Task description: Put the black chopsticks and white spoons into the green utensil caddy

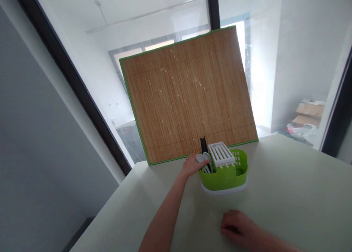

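- Before you is a smooth, pale greenish-white worktop (291, 189).
- On it you have a bright-green oblong plastic caddy (220, 182), upright on its white base (229, 190).
- At your far edge stands a brown slatted rectangular mat (187, 98), green-edged.
- Your curled right hand (237, 224) is at the near side, contact unclear.

Spoons (207, 156) in caddy (222, 181), caddy on table (288, 186), mat (189, 94) behind.

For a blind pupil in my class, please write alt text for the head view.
A person's left hand touches white spoons in a green caddy on a pale table; the loosely curled right hand is nearer the camera. A brown mat stands behind.
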Available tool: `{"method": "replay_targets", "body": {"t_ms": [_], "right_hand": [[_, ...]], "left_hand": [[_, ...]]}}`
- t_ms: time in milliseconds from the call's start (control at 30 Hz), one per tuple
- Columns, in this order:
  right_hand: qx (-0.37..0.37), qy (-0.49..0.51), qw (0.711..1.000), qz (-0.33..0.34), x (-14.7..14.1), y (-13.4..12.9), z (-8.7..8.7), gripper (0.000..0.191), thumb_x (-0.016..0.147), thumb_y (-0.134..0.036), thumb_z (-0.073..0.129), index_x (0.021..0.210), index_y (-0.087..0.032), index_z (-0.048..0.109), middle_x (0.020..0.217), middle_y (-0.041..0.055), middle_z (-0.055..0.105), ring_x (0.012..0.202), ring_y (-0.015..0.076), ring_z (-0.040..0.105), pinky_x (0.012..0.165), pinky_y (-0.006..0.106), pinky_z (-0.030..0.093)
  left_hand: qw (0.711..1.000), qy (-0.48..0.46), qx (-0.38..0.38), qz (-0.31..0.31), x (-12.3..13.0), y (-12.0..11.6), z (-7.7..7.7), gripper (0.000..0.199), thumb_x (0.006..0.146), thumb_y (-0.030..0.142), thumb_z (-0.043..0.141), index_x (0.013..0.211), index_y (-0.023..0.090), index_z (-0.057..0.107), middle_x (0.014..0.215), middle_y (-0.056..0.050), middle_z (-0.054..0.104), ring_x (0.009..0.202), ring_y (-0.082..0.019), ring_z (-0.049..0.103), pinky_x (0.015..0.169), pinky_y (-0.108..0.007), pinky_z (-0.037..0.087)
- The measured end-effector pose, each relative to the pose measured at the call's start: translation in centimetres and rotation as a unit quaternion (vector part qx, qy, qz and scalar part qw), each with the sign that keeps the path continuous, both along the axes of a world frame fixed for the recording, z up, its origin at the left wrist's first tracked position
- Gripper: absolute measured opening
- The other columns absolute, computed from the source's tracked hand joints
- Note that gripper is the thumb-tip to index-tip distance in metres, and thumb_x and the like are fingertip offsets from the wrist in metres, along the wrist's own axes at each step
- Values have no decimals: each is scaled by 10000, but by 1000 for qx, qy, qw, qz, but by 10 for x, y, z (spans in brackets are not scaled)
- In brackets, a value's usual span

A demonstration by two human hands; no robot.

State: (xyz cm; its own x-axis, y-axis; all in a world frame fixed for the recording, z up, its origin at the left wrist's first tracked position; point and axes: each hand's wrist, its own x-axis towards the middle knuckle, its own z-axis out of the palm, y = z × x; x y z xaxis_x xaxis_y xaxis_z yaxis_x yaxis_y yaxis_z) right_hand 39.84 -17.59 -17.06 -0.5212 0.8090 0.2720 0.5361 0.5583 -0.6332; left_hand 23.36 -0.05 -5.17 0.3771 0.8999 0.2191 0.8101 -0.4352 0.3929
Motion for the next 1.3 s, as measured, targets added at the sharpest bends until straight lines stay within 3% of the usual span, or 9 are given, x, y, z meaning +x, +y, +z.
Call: {"method": "replay_targets", "body": {"t_ms": [200,467,633,733,867,933,1000,1133,1300], "right_hand": [[-11,-2,1000,2,1,-3,4,158,835,-215,502,771,-182,643,738,21,634,715,151,560,678,238,407],[2,-11,1000,13,0,-1,-2,160,833,-214,501,763,-180,640,719,17,629,707,149,553,686,241,400],[3,-10,1000,4,-1,0,-4,146,823,-199,504,769,-183,639,731,11,624,707,143,549,680,236,398],[-5,-9,1000,4,0,-2,-2,152,825,-206,504,762,-182,640,736,17,626,713,151,554,679,245,404],[-16,-2,1000,9,2,-4,5,171,844,-227,495,746,-181,627,735,20,627,711,152,554,676,248,405],[-20,-1,1000,8,2,-4,7,186,855,-239,486,738,-178,617,736,23,627,706,151,551,673,250,404],[-21,-3,1000,9,2,-3,6,209,868,-256,474,728,-178,608,732,27,625,697,153,546,666,255,401],[-21,-12,999,29,3,-2,-4,253,896,-299,445,730,-186,599,734,36,623,697,165,548,657,270,395],[-22,-23,998,58,6,1,-15,317,935,-358,387,758,-200,597,756,54,626,715,185,561,661,292,394]], "left_hand": [[989,-24,140,48,23,-23,-1,506,792,443,573,1231,205,491,1179,-106,587,1106,-265,519,915,-367,390],[987,103,122,5,19,-13,14,320,872,484,464,1069,265,589,899,-50,684,884,-245,626,784,-335,412],[987,85,136,-31,15,-12,29,336,902,503,398,964,260,621,891,-15,680,841,-193,621,682,-261,397],[983,45,179,-19,2,-14,58,337,908,486,395,950,241,622,878,-5,671,810,-163,601,687,-245,383],[971,7,239,-8,-38,-16,123,360,888,497,412,924,213,629,848,-1,658,746,-146,577,658,-236,367],[973,41,228,-19,-68,-17,150,359,867,512,434,894,214,633,832,3,653,748,-151,574,648,-231,361],[978,127,165,-22,-101,-20,159,341,850,509,456,865,218,633,816,0,652,753,-163,577,631,-232,356],[948,316,-20,15,-167,-34,124,219,789,417,560,882,244,655,848,-21,671,795,-201,598,630,-247,364],[924,356,-119,69,-228,-58,53,200,685,341,670,867,262,691,839,-22,695,805,-214,620,632,-245,406]]}}
